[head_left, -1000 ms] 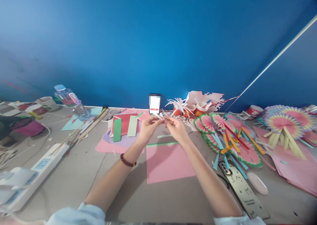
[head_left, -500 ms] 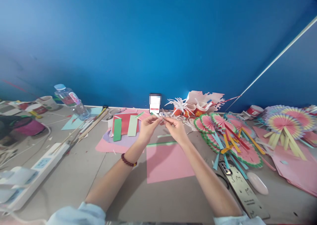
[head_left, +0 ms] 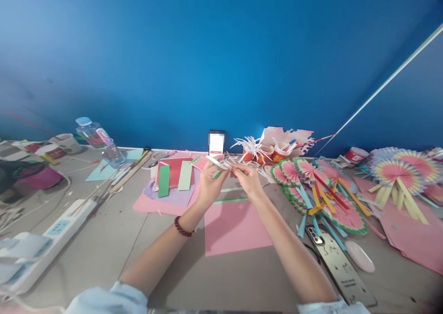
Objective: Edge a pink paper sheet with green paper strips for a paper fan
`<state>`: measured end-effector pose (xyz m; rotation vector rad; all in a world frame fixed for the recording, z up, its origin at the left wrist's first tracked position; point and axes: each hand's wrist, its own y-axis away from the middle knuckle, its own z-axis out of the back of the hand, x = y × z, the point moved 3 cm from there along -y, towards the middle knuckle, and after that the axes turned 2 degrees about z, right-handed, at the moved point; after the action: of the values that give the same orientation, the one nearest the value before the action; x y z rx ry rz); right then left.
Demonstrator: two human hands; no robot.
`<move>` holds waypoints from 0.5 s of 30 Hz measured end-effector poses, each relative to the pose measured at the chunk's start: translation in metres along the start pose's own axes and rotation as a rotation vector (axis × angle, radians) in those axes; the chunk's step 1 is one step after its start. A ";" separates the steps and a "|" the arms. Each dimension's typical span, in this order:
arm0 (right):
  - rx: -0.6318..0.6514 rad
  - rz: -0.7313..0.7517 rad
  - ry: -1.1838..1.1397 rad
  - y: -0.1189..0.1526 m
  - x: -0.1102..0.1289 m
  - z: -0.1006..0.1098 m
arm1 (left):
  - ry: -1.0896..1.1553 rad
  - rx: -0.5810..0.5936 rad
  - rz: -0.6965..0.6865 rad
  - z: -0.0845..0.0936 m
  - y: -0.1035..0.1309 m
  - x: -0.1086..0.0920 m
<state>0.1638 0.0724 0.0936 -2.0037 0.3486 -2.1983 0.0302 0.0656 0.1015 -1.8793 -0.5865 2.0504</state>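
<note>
Paper fans and a patterned phone lie right of the pink sheet, 2 green strips left. Beyond its far edge, the left hand and right hand pinch a white strip between closed fingertips. Since 0.5 seconds ago, the left hand has shifted rightward.

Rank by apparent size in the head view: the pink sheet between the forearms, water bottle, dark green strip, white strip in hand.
1. Pink sheet
2. Water bottle
3. Dark green strip
4. White strip, partly hidden
</note>
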 end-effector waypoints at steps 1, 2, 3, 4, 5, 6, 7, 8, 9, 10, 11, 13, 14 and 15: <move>0.001 -0.005 -0.014 0.000 -0.001 -0.001 | -0.007 -0.006 -0.020 -0.001 0.002 0.000; -0.006 -0.011 -0.025 -0.001 -0.001 -0.001 | -0.012 -0.012 -0.033 -0.002 0.004 0.001; -0.016 -0.018 -0.031 0.000 -0.002 -0.002 | -0.013 -0.017 -0.040 -0.003 0.006 0.001; -0.029 -0.026 -0.030 0.000 -0.003 -0.003 | -0.009 -0.023 -0.039 -0.004 0.007 0.002; -0.045 -0.030 -0.023 0.001 -0.004 -0.004 | 0.002 -0.027 -0.032 -0.005 0.008 0.003; -0.060 -0.028 -0.009 0.001 -0.005 -0.005 | 0.021 -0.029 -0.024 -0.006 0.009 0.004; -0.074 -0.017 0.013 0.002 -0.005 -0.006 | 0.047 -0.028 -0.016 -0.007 0.010 0.005; -0.087 0.003 0.041 0.003 -0.005 -0.007 | 0.079 -0.026 -0.010 -0.008 0.010 0.007; -0.100 0.027 0.072 0.005 -0.005 -0.008 | 0.111 -0.026 -0.005 -0.009 0.011 0.008; -0.113 0.052 0.108 0.006 -0.004 -0.008 | 0.138 -0.030 0.001 -0.010 0.011 0.009; -0.125 0.075 0.145 0.007 -0.002 -0.009 | 0.156 -0.035 0.009 -0.010 0.012 0.011; -0.136 0.106 0.205 0.009 0.000 -0.009 | 0.170 -0.046 0.027 -0.011 0.012 0.014; -0.133 0.115 0.218 0.009 0.001 -0.009 | 0.173 -0.047 0.028 -0.012 0.013 0.015; -0.129 0.122 0.220 0.009 0.002 -0.009 | 0.175 -0.045 0.022 -0.012 0.013 0.015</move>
<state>0.1542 0.0638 0.0922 -1.7486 0.6359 -2.3768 0.0412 0.0630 0.0811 -2.0727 -0.5748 1.8748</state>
